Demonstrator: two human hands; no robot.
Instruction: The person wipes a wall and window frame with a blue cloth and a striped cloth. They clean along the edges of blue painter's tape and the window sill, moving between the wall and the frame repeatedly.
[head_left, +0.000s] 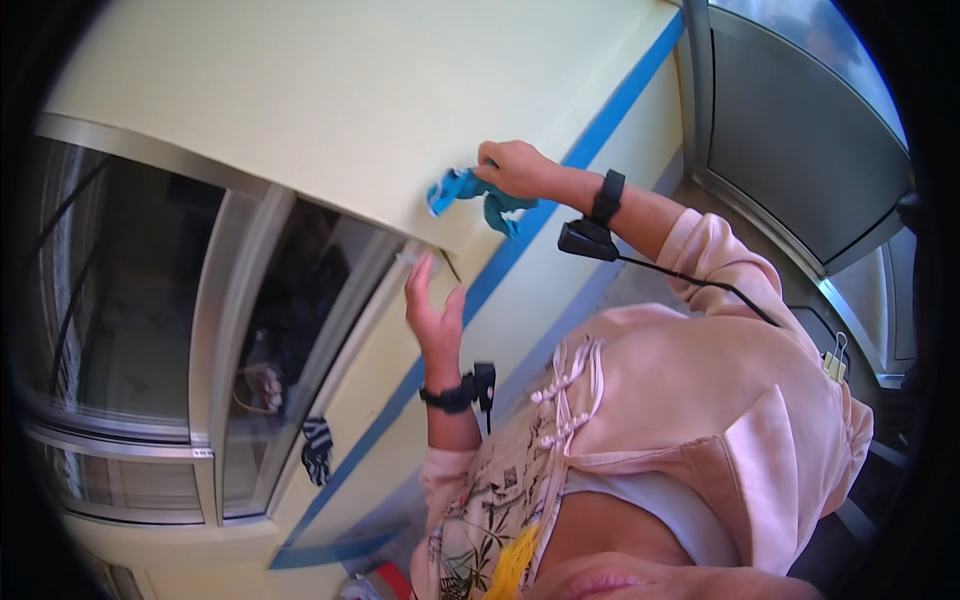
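Note:
My right hand (517, 169) pinches a crumpled teal cloth (499, 206) with a pale edge, held up in front of the cream wall. The cloth dangles in two loose ends below my fingers. Lower and to the left, my left hand (435, 311) is raised with thumb and fingers apart and nothing plainly between them. Its fingertips are near the corner of a sliding window (300, 270), beside a thin dark rod (450, 265) and a small translucent piece (409, 255). Whether they touch these, I cannot tell. Black straps with small devices circle both wrists.
A blue stripe (495, 270) runs along the wall. Black-and-white patterned cloth (316, 450) hangs by the window's lower frame. A metal-framed panel (802, 127) stands at the upper right. A black cable (697, 281) runs along my right arm. A red object (391, 581) shows at the bottom.

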